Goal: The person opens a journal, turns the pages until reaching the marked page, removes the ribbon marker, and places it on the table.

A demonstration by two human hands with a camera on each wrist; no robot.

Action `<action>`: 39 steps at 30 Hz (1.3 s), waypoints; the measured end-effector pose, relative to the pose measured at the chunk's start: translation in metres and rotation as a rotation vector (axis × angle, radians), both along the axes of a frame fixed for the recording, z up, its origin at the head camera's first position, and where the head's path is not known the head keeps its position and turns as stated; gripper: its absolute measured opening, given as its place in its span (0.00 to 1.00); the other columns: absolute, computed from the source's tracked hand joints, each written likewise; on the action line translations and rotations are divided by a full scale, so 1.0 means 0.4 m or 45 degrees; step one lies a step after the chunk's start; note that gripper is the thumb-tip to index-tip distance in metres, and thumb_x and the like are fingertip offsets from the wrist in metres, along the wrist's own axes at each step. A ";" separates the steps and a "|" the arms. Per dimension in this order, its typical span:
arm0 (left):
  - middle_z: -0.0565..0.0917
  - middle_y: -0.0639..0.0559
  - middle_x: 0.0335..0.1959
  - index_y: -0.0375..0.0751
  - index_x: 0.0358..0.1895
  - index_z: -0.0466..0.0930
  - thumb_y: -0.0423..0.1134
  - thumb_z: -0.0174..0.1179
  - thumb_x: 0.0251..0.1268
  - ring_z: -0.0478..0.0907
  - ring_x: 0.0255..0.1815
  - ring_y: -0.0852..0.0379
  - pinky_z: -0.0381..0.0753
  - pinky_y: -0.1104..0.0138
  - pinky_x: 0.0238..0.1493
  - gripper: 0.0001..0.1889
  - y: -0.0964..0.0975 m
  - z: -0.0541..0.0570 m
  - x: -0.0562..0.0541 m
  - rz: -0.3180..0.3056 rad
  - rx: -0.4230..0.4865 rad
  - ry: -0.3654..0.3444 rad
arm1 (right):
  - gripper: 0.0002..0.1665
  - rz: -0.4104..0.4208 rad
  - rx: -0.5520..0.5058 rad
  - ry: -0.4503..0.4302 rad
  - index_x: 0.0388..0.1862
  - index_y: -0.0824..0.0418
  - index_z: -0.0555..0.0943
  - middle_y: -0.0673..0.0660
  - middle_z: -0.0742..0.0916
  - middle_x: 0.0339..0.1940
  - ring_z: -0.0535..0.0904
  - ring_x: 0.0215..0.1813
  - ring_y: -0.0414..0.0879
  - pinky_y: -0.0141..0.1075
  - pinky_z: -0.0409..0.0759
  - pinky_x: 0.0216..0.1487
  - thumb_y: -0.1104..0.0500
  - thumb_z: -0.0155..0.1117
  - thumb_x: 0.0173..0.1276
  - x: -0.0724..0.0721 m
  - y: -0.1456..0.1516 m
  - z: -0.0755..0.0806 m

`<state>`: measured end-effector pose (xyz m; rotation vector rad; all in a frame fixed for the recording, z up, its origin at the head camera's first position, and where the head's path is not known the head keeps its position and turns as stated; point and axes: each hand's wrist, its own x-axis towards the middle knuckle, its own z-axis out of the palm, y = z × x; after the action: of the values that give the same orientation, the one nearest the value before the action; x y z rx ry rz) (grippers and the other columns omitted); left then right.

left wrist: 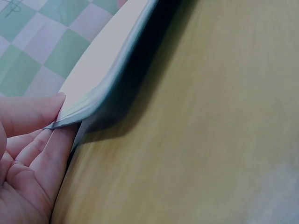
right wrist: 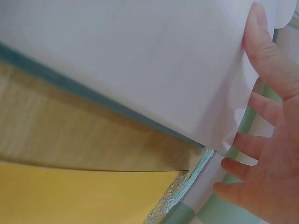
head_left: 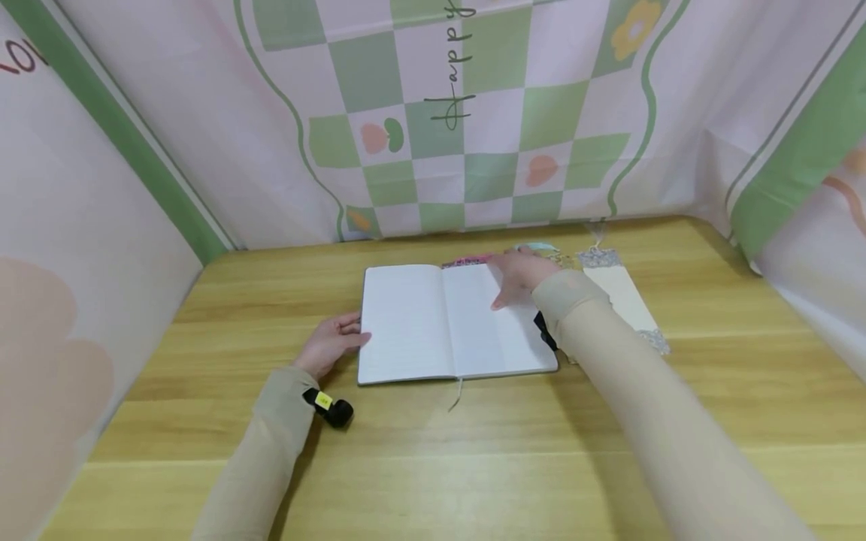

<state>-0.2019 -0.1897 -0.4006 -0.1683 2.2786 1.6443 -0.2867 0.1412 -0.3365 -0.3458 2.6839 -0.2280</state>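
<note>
An open notebook [head_left: 406, 323] with blank-looking pages and a dark cover lies on the wooden table. At its left edge, my left hand [head_left: 330, 344] pinches the notebook, thumb on the page and fingers underneath, as the left wrist view shows closely. My right hand [head_left: 522, 275] reaches over the upper right part. In the right wrist view, its thumb [right wrist: 261, 44] lies on the white page [right wrist: 140, 56], while the fingertips pass behind the page's edge. That page's corner bends out past the cover. A thin ribbon [head_left: 458, 394] hangs from the notebook's lower edge.
Right of the notebook lies a pale card [head_left: 619, 297] with silvery glitter ends and a tassel. A yellow card [right wrist: 93, 193] with a glitter end sits partly hidden beside the notebook. Something pink [head_left: 467, 261] shows at the notebook's top edge. A patterned curtain [head_left: 433, 150] hangs behind the table.
</note>
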 end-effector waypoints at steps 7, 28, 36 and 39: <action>0.77 0.37 0.56 0.35 0.69 0.62 0.30 0.58 0.64 0.74 0.53 0.54 0.74 0.62 0.61 0.29 0.001 0.005 -0.002 -0.002 -0.004 -0.002 | 0.58 0.084 0.015 0.117 0.74 0.58 0.56 0.67 0.61 0.73 0.47 0.74 0.67 0.64 0.46 0.72 0.45 0.76 0.50 0.007 0.001 -0.004; 0.76 0.36 0.58 0.33 0.69 0.61 0.30 0.57 0.65 0.74 0.54 0.54 0.75 0.64 0.59 0.29 -0.001 0.001 -0.005 -0.013 -0.004 0.009 | 0.35 0.330 -0.143 0.422 0.62 0.63 0.73 0.66 0.79 0.59 0.75 0.58 0.61 0.54 0.75 0.57 0.66 0.72 0.53 0.083 0.016 -0.016; 0.76 0.36 0.58 0.33 0.69 0.62 0.29 0.57 0.65 0.74 0.52 0.56 0.75 0.68 0.56 0.29 0.000 0.006 0.004 0.002 0.003 0.001 | 0.26 0.311 -0.460 0.428 0.60 0.66 0.74 0.65 0.78 0.60 0.79 0.49 0.56 0.46 0.80 0.49 0.72 0.59 0.61 0.135 0.028 0.002; 0.77 0.36 0.57 0.33 0.68 0.62 0.29 0.58 0.64 0.74 0.49 0.58 0.76 0.72 0.52 0.29 0.000 0.006 0.004 0.008 0.012 0.001 | 0.26 0.266 -0.564 0.424 0.61 0.65 0.74 0.65 0.76 0.62 0.79 0.48 0.55 0.43 0.81 0.43 0.71 0.56 0.63 0.154 0.028 0.013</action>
<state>-0.2002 -0.1899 -0.3983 -0.1725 2.2724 1.6584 -0.2251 0.1522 -0.3311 -0.8597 2.8698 -0.7643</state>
